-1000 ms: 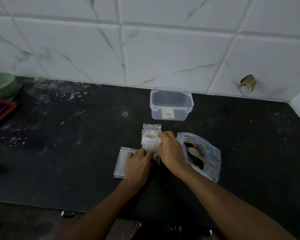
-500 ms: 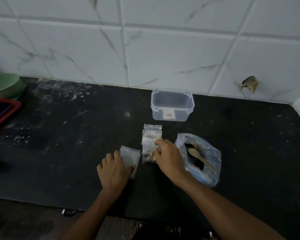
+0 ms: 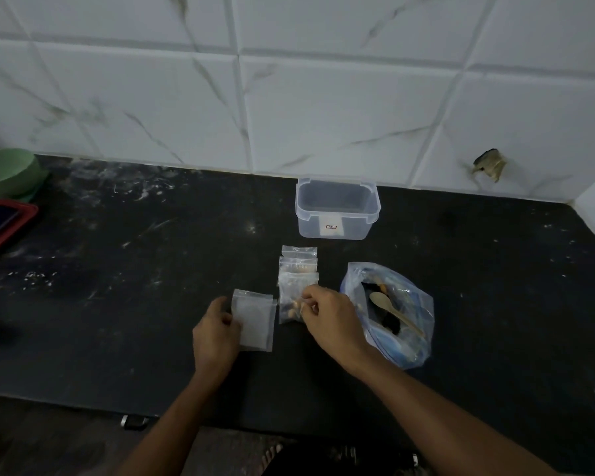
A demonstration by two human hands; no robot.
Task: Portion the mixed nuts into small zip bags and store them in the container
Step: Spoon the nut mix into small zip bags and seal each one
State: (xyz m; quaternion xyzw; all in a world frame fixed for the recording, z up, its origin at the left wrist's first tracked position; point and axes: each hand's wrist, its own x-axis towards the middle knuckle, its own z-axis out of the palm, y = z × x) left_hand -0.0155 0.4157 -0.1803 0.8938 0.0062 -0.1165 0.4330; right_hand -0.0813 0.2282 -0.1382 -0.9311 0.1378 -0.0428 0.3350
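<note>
My left hand (image 3: 215, 334) grips an empty small zip bag (image 3: 255, 319) by its left edge, just above the black counter. My right hand (image 3: 332, 319) rests with curled fingers at the right edge of a small zip bag with nuts in it (image 3: 292, 302); whether it pinches the bag is unclear. Two more small filled bags (image 3: 299, 261) lie overlapping behind that one. To the right lies the large open plastic bag of mixed nuts (image 3: 395, 317) with a wooden spoon (image 3: 394, 312) in it. The clear, lidless container (image 3: 337, 209) stands at the back near the wall.
A green bowl (image 3: 6, 173) and a red-rimmed tray (image 3: 4, 226) sit at the far left of the counter (image 3: 134, 269). A tiled wall closes the back and right corner. The counter's front edge runs below my wrists.
My left hand drew the empty small bag away to the left and raised it in its grip. My right hand stayed by the filled bags.
</note>
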